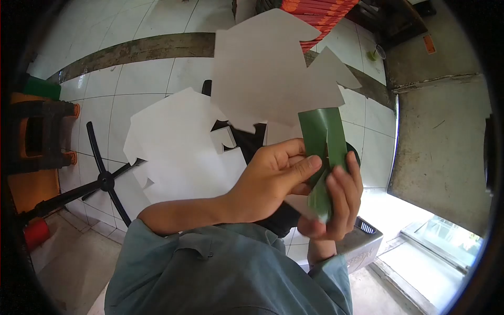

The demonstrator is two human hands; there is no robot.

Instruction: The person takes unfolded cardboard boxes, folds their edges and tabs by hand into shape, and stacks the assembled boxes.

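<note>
My left hand (273, 181) pinches the left side of a folded green card flap (315, 128) between thumb and fingers. Around the flap's lower right side curl the fingers of my right hand (338, 202), slightly smeared by motion. A slit runs down the middle of the green piece. Just beyond it is a white die-cut card sheet (270, 73) with notched edges; whether the two are one piece I cannot tell. Another white die-cut sheet (181, 142) lies left of my hands, across my lap area, with cut tabs at its edges.
A black star-shaped stand base (106, 181) is on the tiled floor at left, near a dark stool (39, 131). Red printed packs (328, 18) are at the top. A grey panel (446, 152) stands at right, with a grey bin (359, 244) below.
</note>
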